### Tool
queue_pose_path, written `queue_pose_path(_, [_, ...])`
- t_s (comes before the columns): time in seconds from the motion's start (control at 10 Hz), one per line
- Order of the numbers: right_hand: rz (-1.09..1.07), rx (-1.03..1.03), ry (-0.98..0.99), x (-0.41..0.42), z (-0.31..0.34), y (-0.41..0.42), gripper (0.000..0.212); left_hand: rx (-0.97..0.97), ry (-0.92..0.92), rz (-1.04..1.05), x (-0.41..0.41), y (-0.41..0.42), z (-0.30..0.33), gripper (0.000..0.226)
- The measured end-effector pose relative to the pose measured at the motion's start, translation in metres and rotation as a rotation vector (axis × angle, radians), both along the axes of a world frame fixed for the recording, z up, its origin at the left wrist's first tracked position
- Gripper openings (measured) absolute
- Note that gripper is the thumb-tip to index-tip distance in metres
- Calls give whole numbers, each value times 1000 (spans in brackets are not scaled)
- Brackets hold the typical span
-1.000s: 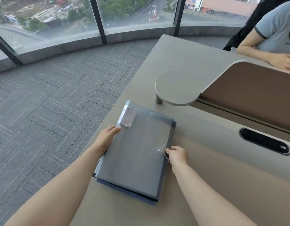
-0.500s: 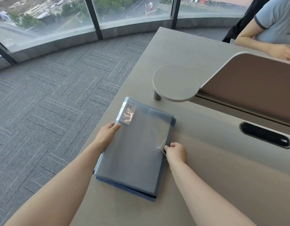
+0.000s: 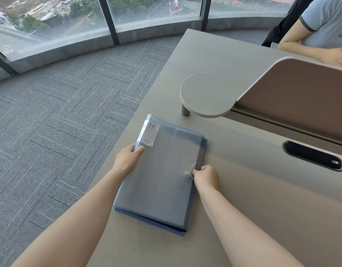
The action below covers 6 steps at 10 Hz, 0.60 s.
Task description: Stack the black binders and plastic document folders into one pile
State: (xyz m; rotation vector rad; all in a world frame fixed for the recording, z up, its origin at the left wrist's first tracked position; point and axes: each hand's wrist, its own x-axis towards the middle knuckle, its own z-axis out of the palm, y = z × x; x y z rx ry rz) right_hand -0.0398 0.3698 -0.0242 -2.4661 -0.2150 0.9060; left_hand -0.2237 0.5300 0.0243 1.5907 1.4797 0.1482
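Little has changed since the earlier pictures: the pile of folders lies in the same spot on the bench, near its left edge, and both hands have stayed on it. The white label at the far left corner, which caught a glare half a second ago, now reads "20" clearly.

The left hand grips the left edge of the pile just below the label, thumb lying on top of the cover and the other fingers curled under or around the edge. The right hand rests at the right edge, its fingers pressed together and pinching the thin white string beside the small round button of the top folder.

The top folder is grey and see-through; whatever it holds cannot be made out. A darker blue folder shows beneath it along the near edge, and further edges peek out at the far right corner.

Beyond the pile stands a small round shelf on a short leg, next to a curved divider. Another person's arm rests behind the divider.
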Motion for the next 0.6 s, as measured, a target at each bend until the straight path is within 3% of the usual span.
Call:
queue_pose_path(0.1, [32, -56, 3, 0, 6, 0, 18, 16, 3, 0, 1, -1, -5, 20])
queue_pose_path(0.3, [41, -54, 37, -1, 24, -4, 34, 78, 25, -27, 2, -4, -6, 22])
queue_pose_path(0.5, [-29, 80, 83, -6, 18, -22, 29, 170, 73, -71, 5, -5, 0, 32])
queue_pose_path(0.6, [-34, 82, 108, -9, 10, -41, 24, 225, 155, -48, 9, -8, 11, 58])
